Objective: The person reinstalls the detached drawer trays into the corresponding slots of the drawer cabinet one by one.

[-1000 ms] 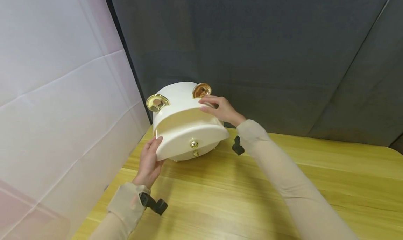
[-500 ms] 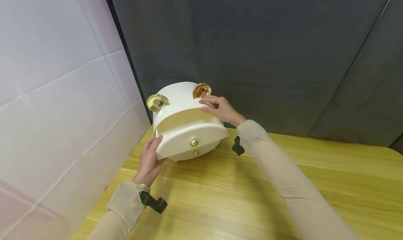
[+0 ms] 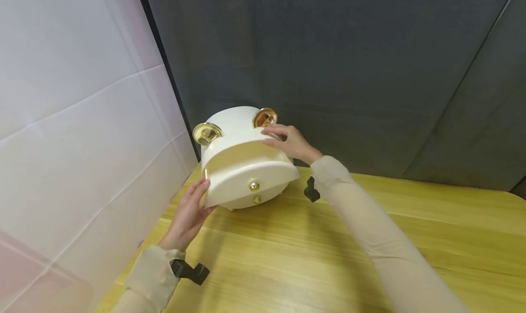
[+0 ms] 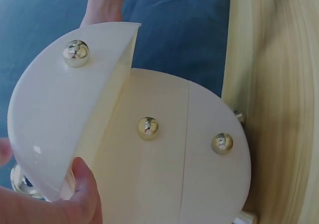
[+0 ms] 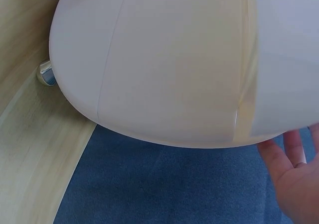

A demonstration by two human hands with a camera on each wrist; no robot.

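A round cream box [image 3: 232, 123] with two gold ring handles [image 3: 207, 133] stands at the table's far left corner. Its top half-round drawer [image 3: 242, 185], with a gold knob [image 3: 254, 185], sticks out towards me. My left hand [image 3: 191, 208] touches the drawer's left end with straight fingers. In the left wrist view its thumb [image 4: 82, 189] lies against the drawer [image 4: 55, 119] corner. My right hand [image 3: 287, 139] rests flat on the box top beside the right handle. The right wrist view shows the box's underside [image 5: 174, 69] and my palm [image 5: 296, 179].
The box stands on small gold feet [image 5: 46, 73] on a yellow wooden table [image 3: 328, 240]. A white panel [image 3: 82, 144] closes the left side. A dark curtain [image 3: 349, 75] hangs close behind the box. A lower drawer carries its own gold knob [image 3: 256, 199].
My left wrist has dropped and drawn back, and its fingers have straightened against the drawer's end. The drawer sits slightly further in. My right hand has not moved.
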